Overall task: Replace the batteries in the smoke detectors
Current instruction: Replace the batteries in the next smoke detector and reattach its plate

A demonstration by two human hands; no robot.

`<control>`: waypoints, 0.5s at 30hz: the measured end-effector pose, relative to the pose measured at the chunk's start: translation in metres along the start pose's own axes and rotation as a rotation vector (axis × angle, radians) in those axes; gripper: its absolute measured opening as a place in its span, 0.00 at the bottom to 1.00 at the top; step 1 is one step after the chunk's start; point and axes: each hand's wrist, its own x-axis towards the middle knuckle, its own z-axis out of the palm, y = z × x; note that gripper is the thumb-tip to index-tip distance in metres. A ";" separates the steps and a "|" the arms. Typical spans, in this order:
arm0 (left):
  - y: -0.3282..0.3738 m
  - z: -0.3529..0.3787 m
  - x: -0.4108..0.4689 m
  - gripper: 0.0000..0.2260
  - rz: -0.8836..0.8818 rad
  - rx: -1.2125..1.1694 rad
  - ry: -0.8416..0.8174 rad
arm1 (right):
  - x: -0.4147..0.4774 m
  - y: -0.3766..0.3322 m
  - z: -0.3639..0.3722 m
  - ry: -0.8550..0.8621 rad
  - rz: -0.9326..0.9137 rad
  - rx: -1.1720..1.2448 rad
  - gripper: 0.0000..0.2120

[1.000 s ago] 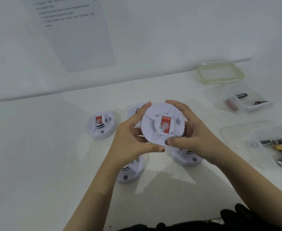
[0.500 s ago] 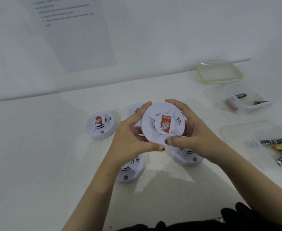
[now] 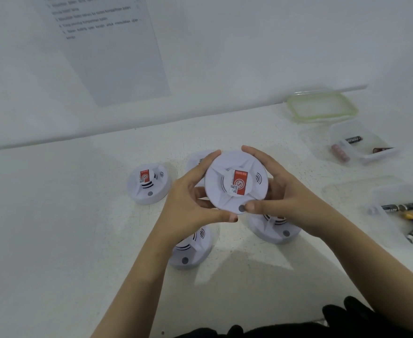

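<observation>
You hold one smoke detector (image 3: 234,181) above the bench (image 3: 54,215), face up, with left hand (image 3: 191,203) and right hand (image 3: 286,198) each in a curled grip clamped on its rim. The step looks like opening it; next, counter-twist both hands to free the base

Left hand (image 3: 188,203) and right hand (image 3: 291,198) face each other, gripping.

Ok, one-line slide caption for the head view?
Left hand and right hand grip a white smoke detector over four others on the table, batteries in clear tubs at right.
</observation>
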 end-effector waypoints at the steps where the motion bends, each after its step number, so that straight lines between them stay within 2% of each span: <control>1: 0.000 0.000 0.000 0.45 -0.003 -0.001 -0.002 | 0.000 0.001 -0.002 -0.018 0.011 0.010 0.41; 15: -0.008 0.003 -0.003 0.44 -0.037 -0.005 -0.016 | -0.002 0.009 -0.009 -0.052 0.102 0.141 0.36</control>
